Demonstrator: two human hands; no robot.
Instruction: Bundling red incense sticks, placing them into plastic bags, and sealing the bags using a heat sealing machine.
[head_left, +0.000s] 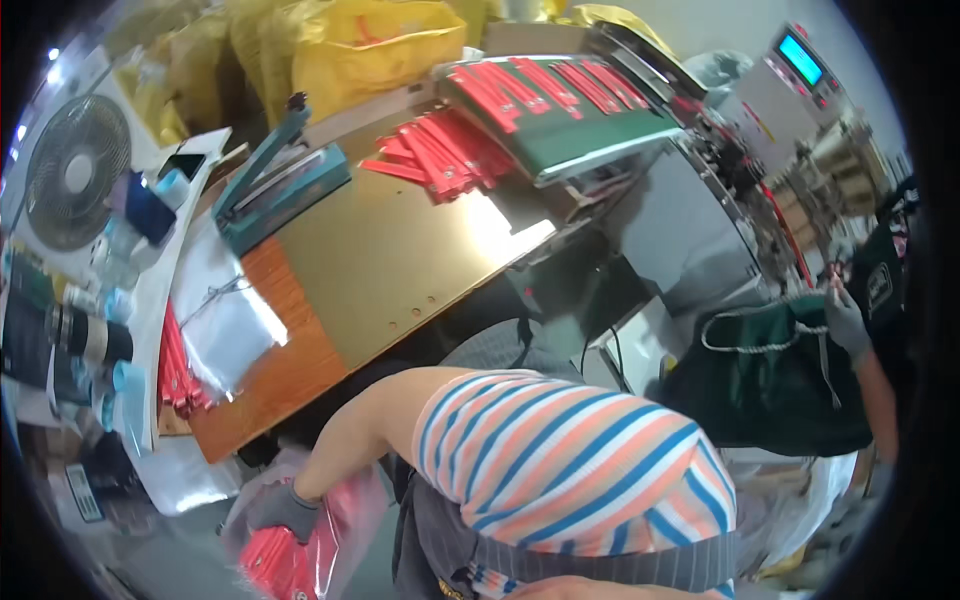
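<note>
My right hand (285, 512), in a grey glove, reaches down beside the table at the lower left. Its fingers are curled over a bundle of slim red strips (275, 565) inside a clear plastic bag (368, 500); the fingertips are partly hidden. My right arm, in a striped short sleeve, stretches across the lower picture. A bit of bare skin shows at the lower edge, but my left hand is not in view. On the table (350, 260) lies a heap of similar red strips (440, 155), well away from my hand.
A blue-grey bar sealer (280, 195) stands on the table near clear plastic sheets (225, 310). More red strips lie spaced on a green conveyor belt (590, 130). A fan (78, 170) and bottles are at left. A co-worker's gloved hand (848, 318) shows at right, beside a dark green bag (770, 380).
</note>
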